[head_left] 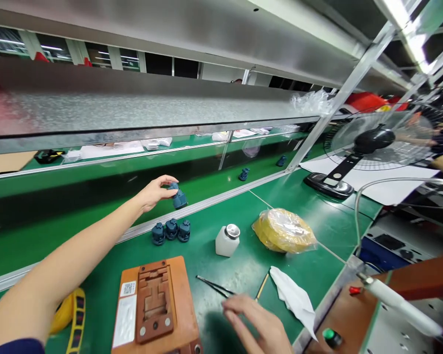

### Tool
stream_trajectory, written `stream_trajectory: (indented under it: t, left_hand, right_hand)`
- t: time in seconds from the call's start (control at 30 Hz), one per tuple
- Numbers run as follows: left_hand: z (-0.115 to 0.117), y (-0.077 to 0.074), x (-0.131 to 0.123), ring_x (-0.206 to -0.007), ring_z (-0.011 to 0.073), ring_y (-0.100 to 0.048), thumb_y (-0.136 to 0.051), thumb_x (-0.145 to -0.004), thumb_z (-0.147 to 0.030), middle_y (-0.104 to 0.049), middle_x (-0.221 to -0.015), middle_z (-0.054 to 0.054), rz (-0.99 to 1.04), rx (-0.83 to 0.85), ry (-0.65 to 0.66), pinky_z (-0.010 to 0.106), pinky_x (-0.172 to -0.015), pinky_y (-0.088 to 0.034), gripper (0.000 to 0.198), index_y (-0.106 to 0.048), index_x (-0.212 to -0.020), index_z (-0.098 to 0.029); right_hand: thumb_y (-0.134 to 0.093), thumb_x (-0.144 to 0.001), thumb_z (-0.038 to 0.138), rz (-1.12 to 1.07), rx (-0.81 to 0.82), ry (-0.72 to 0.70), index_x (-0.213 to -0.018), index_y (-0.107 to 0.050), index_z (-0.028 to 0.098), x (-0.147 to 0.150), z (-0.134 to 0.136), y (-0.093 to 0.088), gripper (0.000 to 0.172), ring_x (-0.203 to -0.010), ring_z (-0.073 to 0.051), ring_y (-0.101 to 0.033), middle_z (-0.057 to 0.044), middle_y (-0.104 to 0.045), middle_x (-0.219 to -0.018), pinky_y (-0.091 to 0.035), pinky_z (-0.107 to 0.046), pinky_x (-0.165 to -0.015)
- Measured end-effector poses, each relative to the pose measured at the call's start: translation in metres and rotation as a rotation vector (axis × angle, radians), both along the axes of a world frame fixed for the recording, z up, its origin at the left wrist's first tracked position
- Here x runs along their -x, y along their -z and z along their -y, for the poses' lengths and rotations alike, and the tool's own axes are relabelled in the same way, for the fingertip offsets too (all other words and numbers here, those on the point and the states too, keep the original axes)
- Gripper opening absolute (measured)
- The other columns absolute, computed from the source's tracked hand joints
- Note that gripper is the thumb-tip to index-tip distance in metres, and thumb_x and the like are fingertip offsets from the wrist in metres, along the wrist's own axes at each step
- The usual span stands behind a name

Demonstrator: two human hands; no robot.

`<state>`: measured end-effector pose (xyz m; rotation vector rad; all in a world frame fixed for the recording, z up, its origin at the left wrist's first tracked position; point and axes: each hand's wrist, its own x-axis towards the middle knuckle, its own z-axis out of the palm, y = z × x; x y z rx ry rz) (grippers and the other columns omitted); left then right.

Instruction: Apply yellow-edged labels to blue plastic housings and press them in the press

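Note:
My left hand reaches out over the green strip behind the bench edge, fingers closed on a dark blue moulded plastic part. Three similar blue parts stand in a row on the green bench just below it. My right hand, slightly blurred, hovers low at the front with its fingers apart and nothing visible in them. Its fingertips are close to the black tweezers; I cannot tell if they touch. Left of that hand sits an orange-brown fixture block with a recessed brown nest.
A white dispenser bottle, a bagged yellow roll, a thin stick and a white cloth lie on the bench. A black fan stands right. A metal shelf hangs overhead. More blue parts sit along the green strip.

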<state>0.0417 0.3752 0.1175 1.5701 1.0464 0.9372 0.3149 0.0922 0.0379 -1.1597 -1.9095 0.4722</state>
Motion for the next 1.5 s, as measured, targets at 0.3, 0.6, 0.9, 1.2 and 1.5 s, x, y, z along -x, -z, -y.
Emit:
stream_trajectory:
  t: [0.3,0.6,0.9,1.2,1.5]
  left_hand:
    - [0.172,0.0,0.065,-0.101,0.0215,-0.071,-0.088,-0.072,-0.035,-0.068,-0.129,0.011,0.32,0.422,0.151,0.03,-0.087,-0.057,0.063,-0.063,-0.128,-0.023]
    - [0.292,0.02,0.121,-0.126,0.0273,-0.06,-0.072,-0.087,-0.05,-0.067,-0.133,0.011,0.035,0.505,-0.25,0.039,-0.11,-0.047,0.048,-0.064,-0.127,-0.024]
    - [0.421,0.081,0.111,-0.124,0.0306,-0.061,-0.07,-0.085,-0.058,-0.068,-0.129,0.009,0.019,0.624,-0.077,0.043,-0.109,-0.047,0.041,-0.075,-0.113,-0.029]
    - [0.428,0.083,0.071,-0.098,0.0254,-0.07,-0.078,-0.083,-0.049,-0.074,-0.103,0.01,0.416,0.692,0.143,0.04,-0.094,-0.053,0.039,-0.076,-0.114,-0.024]
    - [0.342,0.029,0.056,-0.115,0.0294,-0.069,-0.062,-0.097,-0.033,-0.065,-0.135,0.019,0.779,0.759,-0.138,0.042,-0.099,-0.055,0.046,-0.056,-0.14,-0.018]
  right_hand:
    - [-0.078,-0.085,0.034,0.002,-0.144,-0.465,-0.16,-0.022,0.024,0.106,-0.092,-0.052,0.093,-0.151,-0.031,-0.031,-0.015,-0.034,-0.161,-0.033,-0.052,-0.123]
    - [-0.082,-0.069,0.033,0.128,0.261,-0.564,-0.15,-0.039,0.018,0.115,-0.093,-0.009,0.093,-0.138,-0.035,-0.047,-0.019,-0.05,-0.148,-0.037,-0.053,-0.116]
    - [-0.079,-0.079,0.054,0.213,0.328,-0.729,-0.158,-0.034,0.022,0.108,-0.1,0.027,0.096,-0.156,-0.036,-0.006,-0.014,-0.019,-0.169,-0.016,-0.059,-0.124]
    - [-0.073,-0.082,0.065,0.195,0.206,-0.64,-0.161,-0.026,0.026,0.104,-0.054,0.041,0.1,-0.157,-0.035,-0.006,-0.011,-0.018,-0.17,-0.021,-0.058,-0.124]
    - [-0.052,-0.101,0.036,0.177,-0.221,0.338,-0.105,-0.073,0.021,0.024,-0.005,0.072,0.026,-0.098,-0.03,-0.06,-0.012,-0.071,-0.103,-0.046,-0.05,-0.092]
